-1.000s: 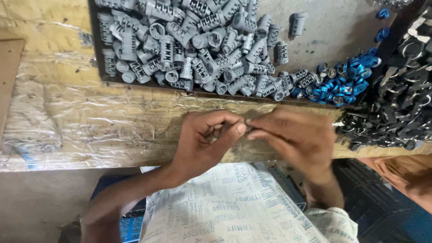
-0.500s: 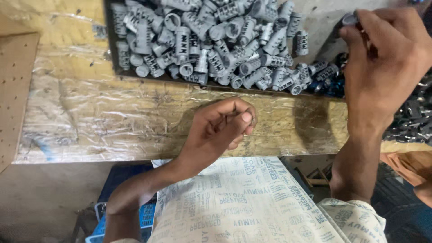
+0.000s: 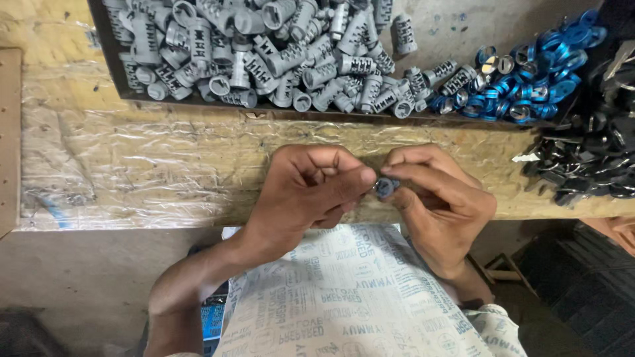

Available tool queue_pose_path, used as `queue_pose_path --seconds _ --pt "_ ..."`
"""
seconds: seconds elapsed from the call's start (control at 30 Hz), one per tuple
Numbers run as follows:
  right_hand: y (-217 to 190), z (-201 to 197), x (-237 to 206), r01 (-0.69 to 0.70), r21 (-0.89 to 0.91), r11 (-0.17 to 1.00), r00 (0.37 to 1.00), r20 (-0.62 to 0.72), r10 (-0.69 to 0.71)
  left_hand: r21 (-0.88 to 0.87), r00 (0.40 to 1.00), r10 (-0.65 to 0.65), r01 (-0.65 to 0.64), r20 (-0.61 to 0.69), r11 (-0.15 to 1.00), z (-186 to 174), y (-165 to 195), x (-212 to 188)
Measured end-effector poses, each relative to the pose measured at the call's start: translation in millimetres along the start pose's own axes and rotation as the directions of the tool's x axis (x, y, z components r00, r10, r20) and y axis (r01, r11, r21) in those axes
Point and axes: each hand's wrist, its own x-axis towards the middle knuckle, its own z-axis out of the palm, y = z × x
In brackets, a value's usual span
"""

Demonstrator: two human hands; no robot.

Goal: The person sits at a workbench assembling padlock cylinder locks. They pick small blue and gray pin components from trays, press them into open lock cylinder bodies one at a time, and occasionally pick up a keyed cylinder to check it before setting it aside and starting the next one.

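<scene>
Nearest the camera a pale printed cloth [image 3: 350,301] covers the person's lap, with both forearms coming up over it toward the edge of the worktop [image 3: 132,165]. The left hand [image 3: 304,192] is curled, its thumb and forefinger pinched toward the middle, and the right hand [image 3: 436,198] meets it there, fingers [image 3: 410,173] closed in a pinch from the other side. Between the two sets of fingertips sits a small round part [image 3: 385,188], dark grey with a touch of blue, gripped by both hands just above the front edge of the worktop; its exact shape is too small to tell. The worktop surface under and beyond the hands is rough wood covered with crinkled clear plastic sheet [image 3: 119,158]. Farther back lies a dark shallow tray [image 3: 112,73] holding a heap of grey ribbed cylinders [image 3: 264,46], piled loosely and pointing every way. To the right of that heap, along the same far edge, is a cluster of blue rings [image 3: 529,86], some showing shiny insides. At the far right, well apart from the hands, a pile of black metal pieces [image 3: 595,158] spreads over the worktop's corner
</scene>
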Motion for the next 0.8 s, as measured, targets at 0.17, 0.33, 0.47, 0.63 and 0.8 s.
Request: queue_pose_path --seconds 0.17,0.33,0.47,0.63,0.8 --pt "10.0 7.7 1.4 0.007 0.172 0.985 0.999 -0.035 -0.001 0.094 0.995 0.038 -0.030 -0.088 0.995 4.3 -6.5 -4.4" --pt "15.1 9.8 -0.9 0.027 0.002 1.000 1.000 0.008 -0.027 0.297 0.969 0.133 -0.067 -0.208 0.953 7.8 -8.3 -8.9" --pt "14.4 12.3 -1.4 0.097 -0.098 0.990 0.995 -0.017 -0.099 0.392 0.952 0.174 -0.064 -0.251 0.918 9.9 -6.9 -9.0" --pt "11.7 19.7 0.0 0.200 -0.136 0.970 0.977 -0.041 -0.208 0.587 0.942 0.252 -0.076 -0.224 0.806 12.4 2.9 -10.8" --pt "15.1 21.1 -2.5 0.254 -0.237 0.938 0.961 -0.045 -0.272 0.777 0.939 0.332 -0.145 -0.087 0.613 9.3 16.2 -15.2"
